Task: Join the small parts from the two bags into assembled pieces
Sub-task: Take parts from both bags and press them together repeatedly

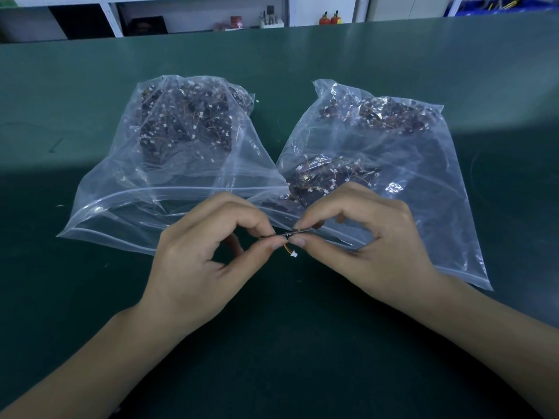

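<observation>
At the centre of the frame, a person's left hand (205, 252) and right hand (366, 240) meet fingertip to fingertip, each pinching one end of a small dark part (286, 235) between thumb and forefinger. The remaining fingers of both hands curl loosely behind the pinch. From under the part hang short orange wires ending in a tiny white connector (292, 254), which dangles free just below the thumbs. Whether the hands hold one piece or two pressed together cannot be told — the fingertips cover most of it.

Both forearms reach in from the lower corners, above a dark green table (287, 343).

Directly behind the hands lie two clear zip bags, their open mouths toward the person and their near edges overlapping at mid-frame. The left bag (121, 213) holds a dense heap of dark parts with white connectors and thin wires, bunched at its far end in the upper left. The right bag (447, 207) holds two such heaps — one at its far end, one just behind the right hand's knuckles.

Along the top edge, beyond the table, run white shelves (112, 16) with small items too blurred to identify.
</observation>
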Motion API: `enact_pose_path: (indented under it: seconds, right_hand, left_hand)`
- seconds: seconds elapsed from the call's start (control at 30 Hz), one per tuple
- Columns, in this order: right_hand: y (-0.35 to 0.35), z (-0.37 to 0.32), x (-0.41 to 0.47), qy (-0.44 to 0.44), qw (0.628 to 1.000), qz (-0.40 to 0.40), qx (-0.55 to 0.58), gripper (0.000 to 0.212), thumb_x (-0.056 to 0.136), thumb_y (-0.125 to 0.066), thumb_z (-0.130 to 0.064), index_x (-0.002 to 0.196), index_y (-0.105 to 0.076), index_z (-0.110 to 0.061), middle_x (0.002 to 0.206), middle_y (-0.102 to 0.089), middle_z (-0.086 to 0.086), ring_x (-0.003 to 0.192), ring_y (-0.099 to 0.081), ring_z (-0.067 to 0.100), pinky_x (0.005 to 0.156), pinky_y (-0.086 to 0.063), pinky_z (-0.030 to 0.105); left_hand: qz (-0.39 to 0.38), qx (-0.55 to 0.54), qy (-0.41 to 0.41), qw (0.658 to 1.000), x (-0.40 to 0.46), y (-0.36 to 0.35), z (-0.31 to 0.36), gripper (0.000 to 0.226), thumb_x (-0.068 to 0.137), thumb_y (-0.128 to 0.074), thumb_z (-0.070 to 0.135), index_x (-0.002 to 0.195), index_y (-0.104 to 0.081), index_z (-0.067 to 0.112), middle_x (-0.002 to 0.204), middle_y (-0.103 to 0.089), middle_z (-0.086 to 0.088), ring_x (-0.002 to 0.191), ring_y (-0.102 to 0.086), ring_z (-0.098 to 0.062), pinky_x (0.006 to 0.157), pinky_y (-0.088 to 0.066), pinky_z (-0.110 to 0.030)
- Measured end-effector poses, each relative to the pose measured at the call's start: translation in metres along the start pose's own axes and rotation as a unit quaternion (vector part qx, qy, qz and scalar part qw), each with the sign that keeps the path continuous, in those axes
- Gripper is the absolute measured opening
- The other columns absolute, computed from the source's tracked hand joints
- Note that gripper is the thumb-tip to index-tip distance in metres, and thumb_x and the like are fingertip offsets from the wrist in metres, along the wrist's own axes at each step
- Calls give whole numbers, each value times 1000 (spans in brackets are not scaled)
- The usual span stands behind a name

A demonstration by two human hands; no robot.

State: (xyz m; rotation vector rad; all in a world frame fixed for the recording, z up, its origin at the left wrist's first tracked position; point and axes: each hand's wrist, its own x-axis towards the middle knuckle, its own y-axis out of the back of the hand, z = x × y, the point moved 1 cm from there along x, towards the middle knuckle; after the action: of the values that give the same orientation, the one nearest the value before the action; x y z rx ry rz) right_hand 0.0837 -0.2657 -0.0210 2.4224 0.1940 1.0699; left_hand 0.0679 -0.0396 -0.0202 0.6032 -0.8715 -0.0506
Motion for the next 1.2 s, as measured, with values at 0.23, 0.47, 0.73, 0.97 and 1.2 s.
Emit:
enact_pose_path:
  seconds: [0.23,0.47,0.73,0.97,1.2]
  right_hand:
    - [-1,2,2,27,1000,-13,-3,8,92,-83,-18,91,-77,-13,92,-76,-7,87,-69,15,86,-48,30]
    - [-1,3,1,19,1000,-10,-3,9,91,-85,-20,93,-78,-14,92,-76,-6,87,-69,17,85,-45,24]
    - [0,2,3,31,999,-24,-3,9,91,-83,-17,90,-77,-11,93,-76,-6,90,-71,14,87,-50,36]
    - [-1,2,2,23,1000,-14,0,10,93,-81,-21,93,-77,-12,92,-76,-4,89,-70,18,87,-45,25]
    - [0,2,3,29,999,-25,4,7,93,-81,-16,92,-77,-11,94,-76,-5,90,-69,16,87,-47,29]
  left_hand:
    - [7,0,-3,1000,0,1,0,15,95,-78,17,89,-74,4,91,-69,1,86,-66,-10,66,-52,-20]
    - [2,8,-3,1000,1,1,0,15,96,-77,17,88,-74,5,90,-69,1,86,-66,-11,67,-51,-19]
    - [0,2,-10,1000,0,1,0,16,97,-77,18,90,-74,4,93,-69,2,86,-66,-11,65,-52,-20]
    - [-2,8,-4,1000,0,1,1,15,97,-76,18,89,-73,5,90,-69,1,85,-66,-12,65,-52,-21]
    - [-1,4,-2,1000,0,2,-1,16,97,-76,18,88,-73,5,89,-68,1,84,-66,-12,64,-52,-22]
